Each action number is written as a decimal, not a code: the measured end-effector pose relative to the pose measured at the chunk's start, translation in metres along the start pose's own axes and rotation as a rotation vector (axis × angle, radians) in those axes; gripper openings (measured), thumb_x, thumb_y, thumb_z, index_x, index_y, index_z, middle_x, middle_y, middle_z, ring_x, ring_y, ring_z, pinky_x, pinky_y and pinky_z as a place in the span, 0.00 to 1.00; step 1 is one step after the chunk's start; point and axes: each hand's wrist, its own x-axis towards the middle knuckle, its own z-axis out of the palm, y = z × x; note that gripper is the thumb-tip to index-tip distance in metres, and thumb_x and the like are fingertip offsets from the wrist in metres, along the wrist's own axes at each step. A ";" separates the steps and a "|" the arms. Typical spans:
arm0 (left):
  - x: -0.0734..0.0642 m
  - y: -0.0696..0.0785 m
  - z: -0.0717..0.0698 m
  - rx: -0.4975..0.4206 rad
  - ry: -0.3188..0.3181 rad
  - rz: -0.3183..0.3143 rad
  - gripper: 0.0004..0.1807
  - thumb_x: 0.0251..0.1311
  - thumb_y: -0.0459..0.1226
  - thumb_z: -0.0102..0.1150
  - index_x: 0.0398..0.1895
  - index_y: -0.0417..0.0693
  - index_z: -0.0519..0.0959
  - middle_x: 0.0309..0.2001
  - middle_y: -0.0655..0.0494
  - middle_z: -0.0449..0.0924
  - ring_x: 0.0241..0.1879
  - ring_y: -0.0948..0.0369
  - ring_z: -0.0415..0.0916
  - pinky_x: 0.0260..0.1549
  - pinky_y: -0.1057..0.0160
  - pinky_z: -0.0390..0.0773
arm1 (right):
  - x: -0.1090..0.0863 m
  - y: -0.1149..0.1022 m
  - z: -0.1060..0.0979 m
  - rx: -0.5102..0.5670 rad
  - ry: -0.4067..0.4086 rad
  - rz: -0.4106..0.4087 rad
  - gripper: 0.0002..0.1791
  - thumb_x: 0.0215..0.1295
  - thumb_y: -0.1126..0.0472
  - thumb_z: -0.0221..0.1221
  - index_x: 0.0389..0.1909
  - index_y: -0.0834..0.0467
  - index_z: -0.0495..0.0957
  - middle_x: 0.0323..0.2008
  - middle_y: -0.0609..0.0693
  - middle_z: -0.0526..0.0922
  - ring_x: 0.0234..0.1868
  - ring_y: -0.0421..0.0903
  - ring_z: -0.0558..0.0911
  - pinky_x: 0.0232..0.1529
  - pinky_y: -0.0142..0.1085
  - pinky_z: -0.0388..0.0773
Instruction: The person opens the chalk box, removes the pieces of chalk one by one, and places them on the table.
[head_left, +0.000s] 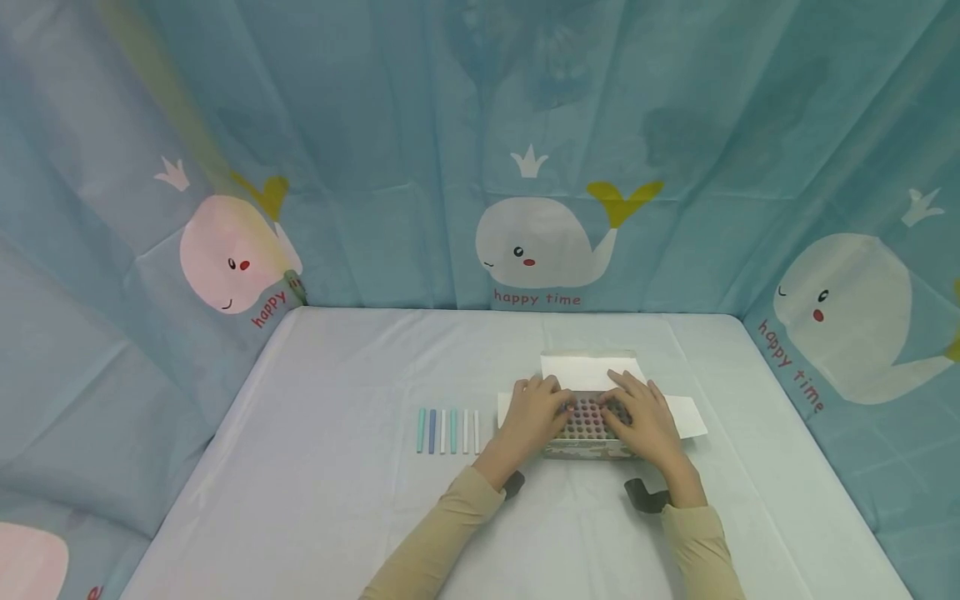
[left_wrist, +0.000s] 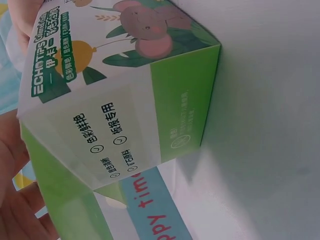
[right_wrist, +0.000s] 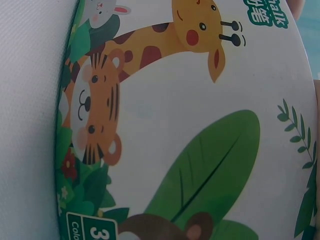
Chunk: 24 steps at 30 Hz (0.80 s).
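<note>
A chalk box (head_left: 592,450) stands on the table with its white flaps folded out. Rows of round chalk ends (head_left: 585,421) fill its top. My left hand (head_left: 534,412) rests over the box's left end, its bent fingertips and thumb among the chalks. From the other side my right hand (head_left: 643,417) reaches over the right end, thumb and fingers bent down onto the chalks. I cannot tell whether either hand pinches a chalk. In the left wrist view the left hand's fingers (left_wrist: 27,212) show behind the box's green flap (left_wrist: 65,200). The right wrist view shows the box's printed front (right_wrist: 160,125).
Left of the box, several chalk sticks (head_left: 442,431) in green, blue and white lie side by side in a row. One white flap (head_left: 588,367) spreads out behind the box and another (head_left: 684,417) to its right. Whale-printed curtains (head_left: 547,242) border the table's back and sides.
</note>
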 end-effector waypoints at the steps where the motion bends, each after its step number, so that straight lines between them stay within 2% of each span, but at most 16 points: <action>1: 0.000 0.000 0.000 0.001 0.000 0.000 0.10 0.59 0.47 0.58 0.43 0.64 0.79 0.34 0.66 0.71 0.34 0.67 0.64 0.49 0.58 0.69 | 0.000 0.000 0.000 0.002 0.000 0.000 0.07 0.57 0.54 0.61 0.36 0.47 0.77 0.64 0.55 0.66 0.67 0.61 0.59 0.67 0.58 0.42; 16: 0.002 0.002 0.000 0.053 0.014 0.022 0.08 0.62 0.46 0.54 0.43 0.63 0.78 0.37 0.65 0.72 0.36 0.66 0.66 0.49 0.58 0.70 | 0.000 -0.001 -0.001 -0.009 0.009 0.001 0.07 0.57 0.55 0.62 0.36 0.47 0.78 0.64 0.55 0.67 0.67 0.60 0.60 0.67 0.58 0.43; 24: 0.004 0.003 -0.008 0.002 0.028 0.011 0.10 0.65 0.46 0.50 0.46 0.61 0.76 0.42 0.64 0.75 0.41 0.65 0.71 0.51 0.56 0.70 | 0.000 -0.002 -0.001 -0.015 0.018 -0.005 0.07 0.56 0.55 0.62 0.36 0.47 0.78 0.63 0.55 0.68 0.66 0.60 0.60 0.66 0.58 0.44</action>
